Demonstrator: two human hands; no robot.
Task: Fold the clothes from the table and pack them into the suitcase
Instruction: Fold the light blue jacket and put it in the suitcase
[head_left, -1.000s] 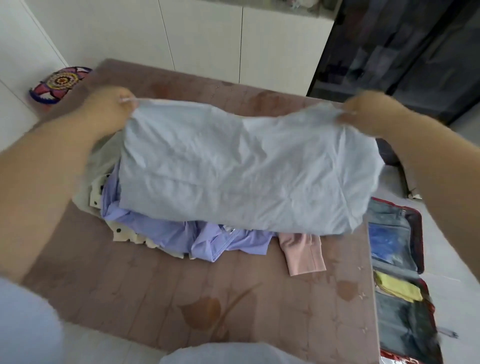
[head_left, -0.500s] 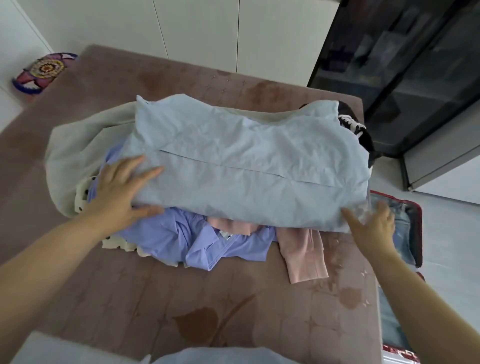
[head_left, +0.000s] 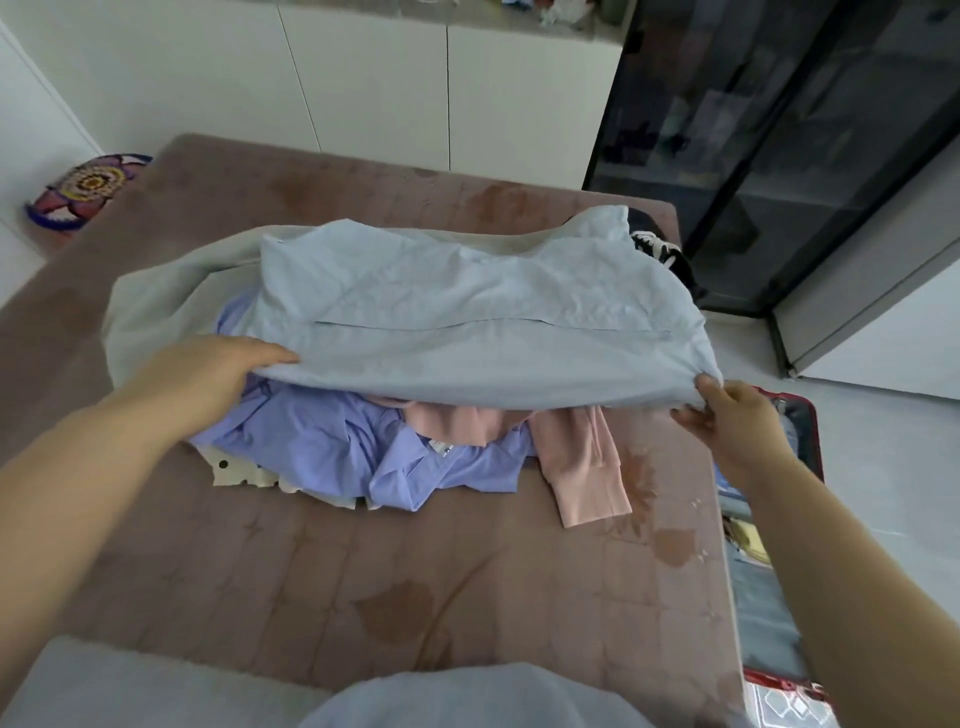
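I see the light blue garment (head_left: 467, 322) spread over the other clothes on the table (head_left: 311, 561), with its near hem raised. My left hand (head_left: 202, 374) grips the hem's left end. My right hand (head_left: 727, 415) pinches its right corner. Beneath it lie a lavender shirt (head_left: 337, 447) and a pink garment (head_left: 587, 467). The open suitcase (head_left: 811, 431) sits on the floor just beside the table's right edge.

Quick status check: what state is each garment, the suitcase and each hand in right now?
Light blue garment: spread over the pile, near edge raised.
Left hand: grips its near left edge.
Right hand: pinches its near right corner.
Lavender shirt: crumpled, unfolded.
Pink garment: crumpled, unfolded.
Suitcase: open, clothes inside.
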